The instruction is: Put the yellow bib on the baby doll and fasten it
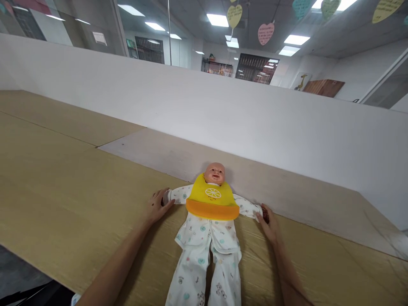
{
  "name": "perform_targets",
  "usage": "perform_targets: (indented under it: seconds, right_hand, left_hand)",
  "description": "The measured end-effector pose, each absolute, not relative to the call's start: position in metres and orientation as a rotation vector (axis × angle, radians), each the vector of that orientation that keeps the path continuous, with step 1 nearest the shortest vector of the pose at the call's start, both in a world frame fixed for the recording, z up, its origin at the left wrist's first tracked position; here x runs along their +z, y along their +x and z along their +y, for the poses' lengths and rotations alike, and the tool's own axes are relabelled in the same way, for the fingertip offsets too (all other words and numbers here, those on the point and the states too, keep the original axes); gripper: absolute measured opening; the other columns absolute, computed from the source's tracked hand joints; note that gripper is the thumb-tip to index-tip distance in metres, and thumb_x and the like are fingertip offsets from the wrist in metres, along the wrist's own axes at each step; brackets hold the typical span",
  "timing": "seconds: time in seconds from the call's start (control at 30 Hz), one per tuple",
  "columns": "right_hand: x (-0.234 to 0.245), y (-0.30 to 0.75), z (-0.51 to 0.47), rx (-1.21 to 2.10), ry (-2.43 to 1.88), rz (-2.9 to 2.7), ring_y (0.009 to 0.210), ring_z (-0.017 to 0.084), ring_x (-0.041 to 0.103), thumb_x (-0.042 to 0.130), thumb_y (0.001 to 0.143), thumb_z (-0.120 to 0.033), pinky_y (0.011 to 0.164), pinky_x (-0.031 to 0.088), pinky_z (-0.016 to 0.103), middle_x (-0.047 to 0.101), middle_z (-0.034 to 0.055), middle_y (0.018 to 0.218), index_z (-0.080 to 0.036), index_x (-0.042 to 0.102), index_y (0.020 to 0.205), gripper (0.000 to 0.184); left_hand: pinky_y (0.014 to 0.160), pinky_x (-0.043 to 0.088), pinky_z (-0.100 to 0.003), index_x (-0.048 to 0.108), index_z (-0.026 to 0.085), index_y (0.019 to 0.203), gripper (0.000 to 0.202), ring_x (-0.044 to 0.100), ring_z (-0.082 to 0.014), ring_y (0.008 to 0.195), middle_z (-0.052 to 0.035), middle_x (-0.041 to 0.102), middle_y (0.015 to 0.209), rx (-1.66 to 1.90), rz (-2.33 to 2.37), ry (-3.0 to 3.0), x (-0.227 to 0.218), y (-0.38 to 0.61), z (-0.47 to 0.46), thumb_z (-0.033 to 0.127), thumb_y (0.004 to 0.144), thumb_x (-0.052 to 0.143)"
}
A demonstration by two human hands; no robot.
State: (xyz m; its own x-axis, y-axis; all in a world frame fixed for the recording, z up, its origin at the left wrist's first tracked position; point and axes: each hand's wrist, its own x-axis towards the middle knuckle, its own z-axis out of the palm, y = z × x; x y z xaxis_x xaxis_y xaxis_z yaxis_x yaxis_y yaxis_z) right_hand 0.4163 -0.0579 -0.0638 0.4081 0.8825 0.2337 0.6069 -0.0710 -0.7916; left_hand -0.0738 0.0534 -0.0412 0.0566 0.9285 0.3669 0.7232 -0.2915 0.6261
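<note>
A baby doll (214, 173) lies on its back with both arms stretched out sideways. It wears a white printed top and trousers (196, 263). Around its neck sits a yellow bib (204, 190) with a citrus-slice print and an orange catch pocket (212, 210) along the lower edge. My left hand (158, 206) is closed round the doll's hand at the end of the sleeve on the left, thumb below and fingers above. At the other cuff, my right hand (269, 223) grips the doll's other hand between thumb and fingers. The doll's feet are out of frame.
The doll rests on a tan-covered table (79, 191). Behind its head runs a paler strip (178, 155), then a low white wall (242, 114) with glass above. Heart-shaped paper notes (265, 34) hang on the glass. The table's front edge shows at lower left.
</note>
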Motion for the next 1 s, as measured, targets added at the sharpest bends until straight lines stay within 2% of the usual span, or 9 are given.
perform_targets:
  seconds: [0.1,0.17,0.37,0.53,0.7,0.87,1.0]
  right_hand:
    - [-0.063,0.420,-0.056,0.352,-1.753,-1.240,0.119,0.029,0.060,0.041,0.086,-0.060,0.109,0.044,0.046,0.065,0.0171,0.128,-0.015,0.061,0.121,0.060]
    - [-0.063,0.422,-0.054,0.345,-1.754,-1.276,0.118,0.029,0.060,0.040,0.086,-0.059,0.109,0.043,0.045,0.066,0.0171,0.125,-0.015,0.064,0.116,0.059]
    - [-0.062,0.418,-0.055,0.323,-1.784,-1.354,0.108,0.027,0.063,0.043,0.088,-0.057,0.101,0.049,0.041,0.068,0.0179,0.119,-0.012,0.062,0.119,0.058]
    - [-0.055,0.411,-0.057,0.263,-1.805,-1.425,0.118,0.028,0.059,0.038,0.092,-0.053,0.107,0.044,0.044,0.065,0.0186,0.126,-0.012,0.063,0.123,0.058]
    - [-0.051,0.409,-0.057,0.232,-1.810,-1.476,0.119,0.028,0.057,0.034,0.093,-0.052,0.109,0.042,0.044,0.065,0.0189,0.125,-0.011,0.064,0.123,0.059]
    - [-0.055,0.411,-0.057,0.207,-1.807,-1.409,0.116,0.027,0.059,0.037,0.091,-0.052,0.106,0.044,0.043,0.065,0.0198,0.124,-0.010,0.063,0.121,0.058]
    - [-0.060,0.417,-0.054,0.152,-1.826,-1.267,0.107,0.029,0.063,0.036,0.086,-0.049,0.100,0.047,0.043,0.068,0.0216,0.114,-0.010,0.063,0.109,0.053]
  left_hand:
    - [0.094,0.052,-0.045,0.063,0.014,0.112,0.050,0.067,-0.0302,0.104,-0.0173,0.072,0.111,1.159,1.756,1.901,-0.046,-0.074,0.057,0.050,0.087,0.038]
    - [0.092,0.053,-0.045,0.063,0.012,0.111,0.050,0.067,-0.0302,0.101,-0.0196,0.072,0.109,1.161,1.792,1.861,-0.048,-0.075,0.060,0.047,0.088,0.035]
    - [0.090,0.054,-0.044,0.065,0.015,0.109,0.046,0.068,-0.0298,0.096,-0.0171,0.074,0.101,1.158,1.823,1.865,-0.044,-0.075,0.058,0.045,0.086,0.040]
    - [0.089,0.054,-0.042,0.066,0.019,0.106,0.043,0.068,-0.0287,0.094,-0.0143,0.075,0.098,1.154,1.829,1.898,-0.041,-0.072,0.057,0.045,0.086,0.039]
    - [0.085,0.054,-0.042,0.065,0.019,0.105,0.041,0.069,-0.0290,0.090,-0.0133,0.074,0.093,1.112,1.830,1.920,-0.044,-0.072,0.058,0.045,0.085,0.040]
    - [0.092,0.050,-0.048,0.062,0.015,0.104,0.041,0.065,-0.0314,0.096,-0.0154,0.071,0.095,1.168,1.904,1.948,-0.042,-0.071,0.054,0.044,0.086,0.040]
    - [0.096,0.047,-0.049,0.060,0.020,0.092,0.025,0.062,-0.0314,0.100,-0.0150,0.070,0.097,1.308,1.971,1.932,-0.035,-0.072,0.048,0.034,0.085,0.040]
